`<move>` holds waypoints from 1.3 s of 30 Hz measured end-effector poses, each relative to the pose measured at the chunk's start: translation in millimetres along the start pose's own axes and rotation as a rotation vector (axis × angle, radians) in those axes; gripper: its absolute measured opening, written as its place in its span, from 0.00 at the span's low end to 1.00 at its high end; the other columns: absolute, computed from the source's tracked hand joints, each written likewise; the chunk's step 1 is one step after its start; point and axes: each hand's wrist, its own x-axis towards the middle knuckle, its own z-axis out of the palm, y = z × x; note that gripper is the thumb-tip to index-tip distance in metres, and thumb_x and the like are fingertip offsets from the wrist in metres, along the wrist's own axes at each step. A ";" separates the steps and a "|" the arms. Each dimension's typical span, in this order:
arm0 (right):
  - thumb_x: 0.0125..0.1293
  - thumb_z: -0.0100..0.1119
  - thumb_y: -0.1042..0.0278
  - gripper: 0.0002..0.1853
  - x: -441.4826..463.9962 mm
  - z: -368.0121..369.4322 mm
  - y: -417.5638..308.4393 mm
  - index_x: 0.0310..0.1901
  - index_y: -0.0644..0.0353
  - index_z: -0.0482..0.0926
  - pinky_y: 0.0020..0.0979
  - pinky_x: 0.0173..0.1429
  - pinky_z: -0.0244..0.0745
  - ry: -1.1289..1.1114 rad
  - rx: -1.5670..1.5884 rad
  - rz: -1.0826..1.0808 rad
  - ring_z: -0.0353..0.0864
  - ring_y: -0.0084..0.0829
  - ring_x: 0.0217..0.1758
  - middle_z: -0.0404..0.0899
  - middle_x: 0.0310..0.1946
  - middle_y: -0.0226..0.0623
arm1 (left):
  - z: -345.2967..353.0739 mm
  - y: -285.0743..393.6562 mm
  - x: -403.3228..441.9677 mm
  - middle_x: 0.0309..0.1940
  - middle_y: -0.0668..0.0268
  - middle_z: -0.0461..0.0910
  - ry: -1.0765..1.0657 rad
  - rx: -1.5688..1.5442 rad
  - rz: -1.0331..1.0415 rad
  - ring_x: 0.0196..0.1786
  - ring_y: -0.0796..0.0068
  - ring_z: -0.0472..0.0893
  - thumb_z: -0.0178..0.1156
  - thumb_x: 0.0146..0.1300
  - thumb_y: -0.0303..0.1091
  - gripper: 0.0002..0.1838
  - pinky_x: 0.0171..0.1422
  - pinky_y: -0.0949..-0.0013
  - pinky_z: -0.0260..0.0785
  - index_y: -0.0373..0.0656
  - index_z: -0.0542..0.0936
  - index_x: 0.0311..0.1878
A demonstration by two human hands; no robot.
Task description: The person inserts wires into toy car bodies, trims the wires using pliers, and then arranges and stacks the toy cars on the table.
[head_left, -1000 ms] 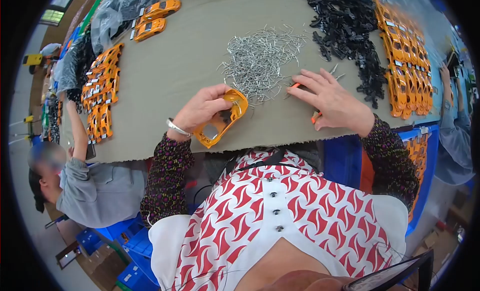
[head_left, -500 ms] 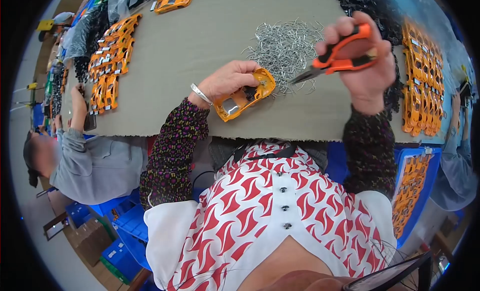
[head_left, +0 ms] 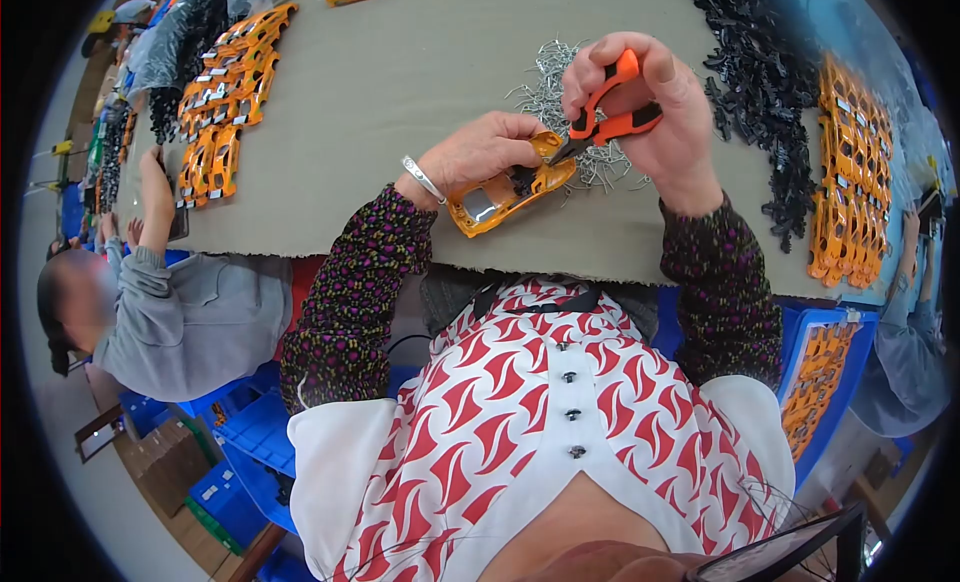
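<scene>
My left hand grips an orange toy car body, turned so its hollow inside faces up, with a dark part inside. Orange-handled pliers are in my right hand, its fingers around the handles. The pliers' dark jaws reach the end of the car body near my left fingertips. Whether the jaws grip anything there is too small to tell. Behind and partly under my right hand lies a pile of thin bent metal wire pieces.
Rows of orange car bodies stand at the left and right. Black plastic parts are heaped right of centre. A blue crate of orange bodies stands below the right edge. A person in grey sits at left.
My right hand has moved left and down, bringing the pliers from beside the wire pile to the car body. The car body has shifted slightly right with my left hand.
</scene>
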 end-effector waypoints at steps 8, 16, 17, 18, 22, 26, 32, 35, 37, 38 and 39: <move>0.71 0.50 0.48 0.25 -31.9 78.6 21.4 0.49 0.68 0.70 0.39 0.50 0.72 0.518 -0.401 -0.272 0.72 0.35 0.43 0.73 0.41 0.43 | 1.3 -0.7 -2.5 0.38 0.72 0.78 0.034 0.032 -0.030 0.40 0.85 0.75 0.54 0.62 0.30 0.13 0.46 0.77 0.69 0.40 0.78 0.50; 0.69 0.51 0.46 0.25 -35.6 71.0 17.0 0.48 0.66 0.70 0.40 0.52 0.70 0.372 -0.459 -0.302 0.73 0.36 0.43 0.73 0.41 0.43 | 3.8 -6.7 -2.7 0.28 0.71 0.75 0.125 0.079 0.038 0.26 0.84 0.71 0.53 0.59 0.32 0.12 0.28 0.76 0.67 0.37 0.78 0.43; 0.69 0.52 0.45 0.26 -33.6 66.2 11.4 0.48 0.66 0.70 0.40 0.52 0.70 0.302 -0.437 -0.247 0.73 0.36 0.43 0.73 0.40 0.43 | 4.0 -4.9 -4.6 0.29 0.71 0.75 0.124 0.088 0.030 0.26 0.83 0.72 0.53 0.59 0.31 0.12 0.28 0.76 0.68 0.37 0.78 0.44; 0.68 0.52 0.44 0.26 -32.1 62.3 7.5 0.48 0.66 0.70 0.40 0.52 0.70 0.230 -0.416 -0.198 0.73 0.37 0.43 0.73 0.40 0.43 | 4.2 -2.2 -6.7 0.29 0.71 0.76 0.124 0.101 0.026 0.27 0.83 0.73 0.53 0.59 0.31 0.13 0.29 0.76 0.70 0.37 0.78 0.45; 0.67 0.53 0.43 0.27 -32.0 47.7 -0.6 0.47 0.65 0.71 0.39 0.52 0.70 0.147 -0.287 -0.176 0.73 0.37 0.43 0.73 0.37 0.42 | 11.4 5.3 -13.0 0.33 0.69 0.77 0.120 0.087 0.001 0.30 0.81 0.77 0.52 0.59 0.29 0.15 0.33 0.75 0.74 0.37 0.76 0.50; 0.66 0.59 0.52 0.22 -40.0 36.7 -22.2 0.46 0.67 0.74 0.33 0.48 0.71 0.178 -0.057 -0.384 0.75 0.34 0.44 0.76 0.40 0.42 | 12.2 8.4 -19.8 0.38 0.67 0.78 0.111 0.006 -0.008 0.36 0.79 0.79 0.51 0.59 0.25 0.18 0.36 0.74 0.77 0.37 0.74 0.54; 0.61 0.63 0.52 0.22 -87.5 -4.8 -40.6 0.41 0.67 0.76 0.38 0.42 0.72 0.042 -1.288 -0.305 0.76 0.42 0.40 0.77 0.37 0.43 | 11.8 6.7 -21.3 0.42 0.65 0.78 0.086 -0.003 -0.006 0.42 0.78 0.79 0.49 0.59 0.23 0.20 0.40 0.72 0.78 0.36 0.72 0.55; 0.59 0.65 0.57 0.19 -99.7 -11.1 -27.8 0.39 0.67 0.77 0.38 0.41 0.73 0.010 -1.462 -0.329 0.76 0.43 0.39 0.77 0.36 0.43 | 10.9 2.8 -21.1 0.42 0.65 0.78 0.117 0.006 0.012 0.42 0.78 0.79 0.49 0.58 0.23 0.20 0.42 0.72 0.78 0.35 0.72 0.55; 0.57 0.67 0.61 0.16 -102.6 -13.2 -22.8 0.38 0.66 0.77 0.37 0.41 0.73 0.003 -1.502 -0.405 0.76 0.45 0.39 0.77 0.35 0.42 | 11.8 2.3 -21.1 0.44 0.64 0.78 0.124 0.009 0.006 0.43 0.78 0.79 0.49 0.59 0.23 0.20 0.42 0.72 0.78 0.36 0.72 0.56; 0.57 0.67 0.61 0.16 -103.4 -13.5 -21.8 0.38 0.66 0.77 0.37 0.41 0.73 0.006 -1.493 -0.411 0.76 0.45 0.39 0.77 0.35 0.42 | 12.2 2.4 -21.2 0.45 0.64 0.78 0.121 0.012 0.008 0.44 0.78 0.79 0.49 0.60 0.23 0.20 0.42 0.73 0.78 0.36 0.71 0.56; 0.57 0.67 0.63 0.15 -104.5 -14.0 -21.2 0.38 0.66 0.77 0.38 0.42 0.73 0.023 -1.481 -0.402 0.76 0.45 0.40 0.77 0.36 0.42 | 12.6 2.3 -21.4 0.46 0.64 0.78 0.118 0.015 0.012 0.45 0.78 0.79 0.49 0.60 0.23 0.20 0.42 0.74 0.78 0.36 0.71 0.57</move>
